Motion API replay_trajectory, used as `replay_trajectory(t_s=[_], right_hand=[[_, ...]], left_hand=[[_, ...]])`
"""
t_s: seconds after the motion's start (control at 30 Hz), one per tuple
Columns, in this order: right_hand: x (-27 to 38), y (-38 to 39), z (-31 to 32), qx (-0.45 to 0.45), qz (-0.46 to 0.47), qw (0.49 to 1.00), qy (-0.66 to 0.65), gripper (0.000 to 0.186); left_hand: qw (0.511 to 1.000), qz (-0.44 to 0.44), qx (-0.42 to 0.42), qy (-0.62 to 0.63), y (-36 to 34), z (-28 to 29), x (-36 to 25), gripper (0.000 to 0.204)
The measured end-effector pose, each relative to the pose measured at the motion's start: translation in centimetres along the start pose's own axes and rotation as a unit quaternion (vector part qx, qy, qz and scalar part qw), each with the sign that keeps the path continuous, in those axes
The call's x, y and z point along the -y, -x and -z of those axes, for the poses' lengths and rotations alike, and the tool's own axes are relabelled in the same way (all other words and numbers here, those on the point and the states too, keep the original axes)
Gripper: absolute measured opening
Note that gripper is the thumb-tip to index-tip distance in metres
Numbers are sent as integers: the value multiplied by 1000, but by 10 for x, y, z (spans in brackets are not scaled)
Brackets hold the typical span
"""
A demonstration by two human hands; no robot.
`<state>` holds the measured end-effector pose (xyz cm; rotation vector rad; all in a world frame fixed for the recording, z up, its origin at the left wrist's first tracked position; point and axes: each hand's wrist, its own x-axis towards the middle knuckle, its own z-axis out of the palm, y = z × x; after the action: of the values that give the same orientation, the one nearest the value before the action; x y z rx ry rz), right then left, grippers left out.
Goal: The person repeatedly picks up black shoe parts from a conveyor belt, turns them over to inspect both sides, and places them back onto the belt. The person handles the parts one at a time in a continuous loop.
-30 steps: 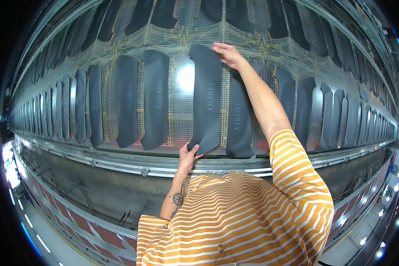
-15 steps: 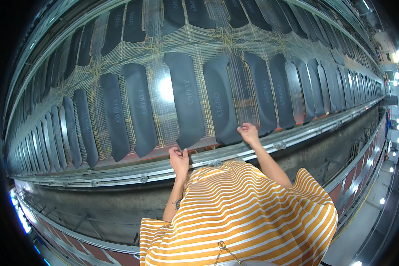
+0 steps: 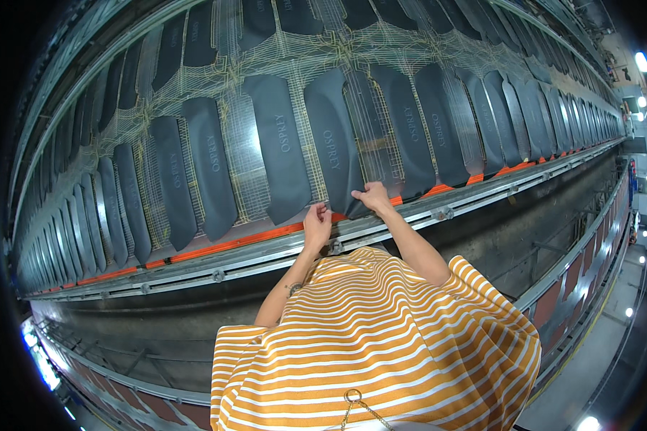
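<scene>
A long dark grey cut panel with faint lettering lies on the sloping table in front of me. My right hand pinches its near right corner, thumb on top, and the material creases there. By the same panel's near left corner is my left hand, its fingers curled together. Whatever lies between the left fingertips is too small to make out. Another dark grey panel lies just left of this one, and a further panel to its right.
Similar panels run in two rows along the long table, over yellow grid lines. An orange strip borders the near edge, beside a metal rail with bolts. Past a dark aisle, another rail-edged table stands at the right.
Both hands have come closer together at the panel's near end. The right hand has gone from beside the panel onto its corner. The view has shifted, and the orange strip shows more.
</scene>
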<state>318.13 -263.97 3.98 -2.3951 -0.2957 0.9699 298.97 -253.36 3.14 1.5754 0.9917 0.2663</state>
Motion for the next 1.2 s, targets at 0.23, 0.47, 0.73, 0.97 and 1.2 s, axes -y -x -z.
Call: replay_trajectory(t_s=[0.23, 0.47, 0.73, 0.97, 1.2], right_hand=[[-1, -23, 20, 331, -170, 845, -383, 21], [-19, -38, 36, 436, -162, 802, -375, 24], [-22, -41, -7, 219, -100, 935, -260, 44], [63, -36, 34, 236, 42, 904, -354, 24], [179, 63, 172, 190, 262, 927, -191, 25]], left_hand=[[882, 312, -99, 339, -19, -19, -44, 42], [865, 370, -159, 300, -16, -54, -73, 31], [784, 408, -116, 454, -24, -65, -27, 15], [874, 224, -152, 404, -47, -35, -113, 21], [910, 56, -157, 380, 15, 6, -262, 18]])
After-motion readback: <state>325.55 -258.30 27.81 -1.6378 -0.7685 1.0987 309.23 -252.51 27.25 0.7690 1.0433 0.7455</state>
